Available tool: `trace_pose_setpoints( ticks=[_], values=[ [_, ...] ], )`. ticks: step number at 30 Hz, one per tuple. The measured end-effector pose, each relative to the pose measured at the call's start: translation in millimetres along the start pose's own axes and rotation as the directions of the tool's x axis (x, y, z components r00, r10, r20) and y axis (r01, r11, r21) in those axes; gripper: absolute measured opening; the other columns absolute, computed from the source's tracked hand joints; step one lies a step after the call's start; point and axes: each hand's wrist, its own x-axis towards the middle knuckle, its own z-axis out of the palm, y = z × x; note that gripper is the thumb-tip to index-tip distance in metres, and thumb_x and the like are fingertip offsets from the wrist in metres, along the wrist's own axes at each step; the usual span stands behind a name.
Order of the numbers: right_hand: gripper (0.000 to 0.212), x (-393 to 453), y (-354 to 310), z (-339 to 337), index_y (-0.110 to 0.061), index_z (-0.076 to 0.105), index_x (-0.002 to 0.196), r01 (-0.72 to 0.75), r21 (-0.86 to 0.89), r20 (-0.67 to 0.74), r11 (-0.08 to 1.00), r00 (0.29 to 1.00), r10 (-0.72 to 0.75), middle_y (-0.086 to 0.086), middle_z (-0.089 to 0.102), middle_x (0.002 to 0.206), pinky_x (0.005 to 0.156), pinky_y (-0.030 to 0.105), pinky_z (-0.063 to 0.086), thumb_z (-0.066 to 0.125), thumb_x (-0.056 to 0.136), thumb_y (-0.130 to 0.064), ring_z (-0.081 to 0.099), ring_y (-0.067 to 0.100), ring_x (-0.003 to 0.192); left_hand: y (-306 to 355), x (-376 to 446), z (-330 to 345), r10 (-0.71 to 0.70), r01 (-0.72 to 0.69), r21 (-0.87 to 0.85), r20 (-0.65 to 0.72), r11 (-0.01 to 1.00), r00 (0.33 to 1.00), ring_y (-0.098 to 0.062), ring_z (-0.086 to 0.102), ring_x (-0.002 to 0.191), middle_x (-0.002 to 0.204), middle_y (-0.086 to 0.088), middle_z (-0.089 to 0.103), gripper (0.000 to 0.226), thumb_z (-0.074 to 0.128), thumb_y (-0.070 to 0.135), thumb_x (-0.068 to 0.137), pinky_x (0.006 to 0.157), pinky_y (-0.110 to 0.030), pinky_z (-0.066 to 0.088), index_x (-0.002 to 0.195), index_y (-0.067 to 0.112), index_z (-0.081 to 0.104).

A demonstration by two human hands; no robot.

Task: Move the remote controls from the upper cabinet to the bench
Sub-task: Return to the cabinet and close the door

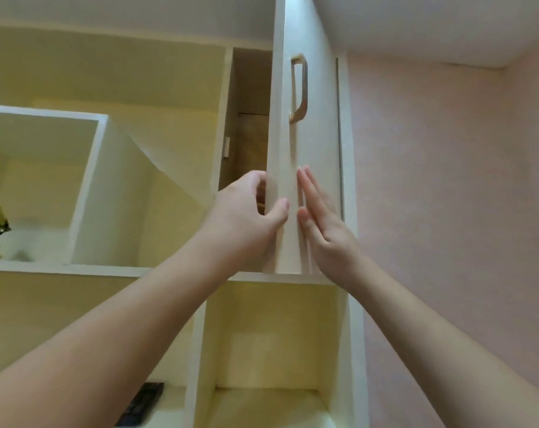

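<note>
The left hand [246, 208] is gripping the free edge of the smooth, pale cabinet door [305, 143], ajar over a dark gap, the right hand [320, 223] is pressing flat-fingered against its face, and a black remote [141, 403] is lying on the lower shelf [169, 409].

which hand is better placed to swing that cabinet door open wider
Left, probably. The left hand already grips the free edge of the cabinet door, fingers curled behind it and thumb in front. The right hand only lies flat against the door's face, away from the handle.
</note>
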Motion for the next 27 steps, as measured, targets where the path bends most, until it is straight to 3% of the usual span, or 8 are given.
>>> trace_pose_setpoints(
  ticks=[4, 8, 11, 13, 17, 22, 24, 27],
  values=[
    [0.058, 11.2, 11.7, 21.4, -0.040, 0.004, 0.149, 0.030, -0.084, 0.068, 0.996, 0.997, -0.024, -0.027, -0.011, 0.155, 0.117, 0.021, 0.000, 0.034, 0.099, -0.040, -0.010, -0.006, 0.144, -26.0, 5.9, -6.0, -0.045, 0.049, 0.086, -0.043, 0.995, 0.998, -0.012, 0.061, 0.106, 0.115, 0.008, 0.064, 0.030, 0.053, 0.030, 0.095, 0.081, -0.022, 0.050, 0.125, 0.023, 0.052],
    [0.070, 20.9, 18.8, 30.9, -0.036, 0.004, 0.151, 0.031, -0.191, 0.152, 0.981, 0.988, -0.001, -0.019, -0.013, 0.158, 0.115, 0.020, -0.004, 0.047, 0.096, -0.038, -0.014, -0.002, 0.144, -58.9, 6.3, -11.7, 0.033, 0.000, 0.335, -0.094, 0.942, 0.995, -0.017, 0.039, 0.133, 0.146, 0.003, 0.042, 0.060, 0.049, 0.036, 0.097, 0.105, -0.034, 0.034, 0.150, 0.027, 0.023],
    [0.074, 25.6, 19.9, 32.7, -0.036, -0.001, 0.150, 0.041, -0.271, 0.192, 0.962, 0.981, 0.012, -0.017, -0.016, 0.158, 0.116, 0.022, -0.003, 0.048, 0.095, -0.040, -0.017, 0.000, 0.143, -68.1, 3.6, -2.9, 0.281, -0.157, 0.677, -0.077, 0.719, 0.957, -0.022, 0.029, 0.142, 0.154, -0.002, 0.034, 0.051, 0.038, 0.023, 0.100, 0.112, -0.042, 0.026, 0.150, 0.021, 0.030],
    [0.077, 29.9, 21.4, 32.0, -0.038, -0.004, 0.149, 0.027, -0.355, 0.179, 0.935, 0.983, 0.040, -0.016, -0.017, 0.158, 0.115, 0.024, -0.002, 0.047, 0.093, -0.046, -0.016, 0.000, 0.143, -72.3, 4.1, 2.6, 0.370, -0.243, 0.800, 0.028, 0.548, 0.929, -0.026, 0.037, 0.140, 0.150, -0.009, 0.042, 0.054, 0.031, 0.013, 0.091, 0.111, -0.044, 0.024, 0.143, 0.011, 0.045],
    [0.084, 35.7, 22.7, 34.7, -0.038, -0.008, 0.149, -0.016, -0.445, 0.144, 0.895, 0.986, 0.089, -0.014, -0.017, 0.159, 0.114, 0.025, 0.000, 0.047, 0.089, -0.056, -0.013, 0.005, 0.146, -84.9, 11.5, -4.8, 0.354, -0.297, 0.854, 0.145, 0.427, 0.924, -0.024, 0.043, 0.137, 0.147, -0.010, 0.047, 0.059, 0.024, 0.015, 0.087, 0.111, -0.041, 0.019, 0.140, 0.006, 0.048],
    [0.090, 33.3, 26.2, 27.0, -0.030, -0.005, 0.152, 0.009, -0.372, 0.201, 0.928, 0.977, 0.072, -0.013, -0.016, 0.159, 0.118, 0.025, -0.004, 0.058, 0.088, -0.043, -0.013, 0.004, 0.146, -97.0, 14.8, -8.5, 0.319, -0.314, 0.863, 0.192, 0.395, 0.928, -0.017, 0.030, 0.144, 0.154, -0.003, 0.036, 0.058, 0.024, 0.036, 0.096, 0.115, -0.040, 0.016, 0.148, 0.014, 0.036],
    [0.094, 31.8, 28.6, 23.6, -0.027, -0.004, 0.152, 0.002, -0.382, 0.213, 0.924, 0.973, 0.086, -0.011, -0.015, 0.160, 0.120, 0.027, 0.000, 0.063, 0.086, -0.040, -0.011, 0.005, 0.146, -99.0, 16.6, -11.8, 0.290, -0.319, 0.864, 0.213, 0.390, 0.933, -0.013, 0.019, 0.146, 0.158, 0.001, 0.026, 0.059, 0.019, 0.040, 0.097, 0.117, -0.038, 0.009, 0.151, 0.018, 0.025],
    [0.095, 30.9, 33.3, 33.8, -0.030, -0.005, 0.152, -0.057, -0.471, 0.136, 0.880, 0.981, 0.137, -0.011, -0.014, 0.160, 0.120, 0.030, 0.002, 0.060, 0.085, -0.048, -0.009, 0.008, 0.147, -107.7, 21.0, -13.3, 0.261, -0.312, 0.870, 0.222, 0.381, 0.939, -0.007, -0.009, 0.146, 0.160, 0.007, -0.007, 0.061, 0.000, 0.044, 0.094, 0.117, -0.034, -0.009, 0.151, 0.024, -0.008]
  ],
)
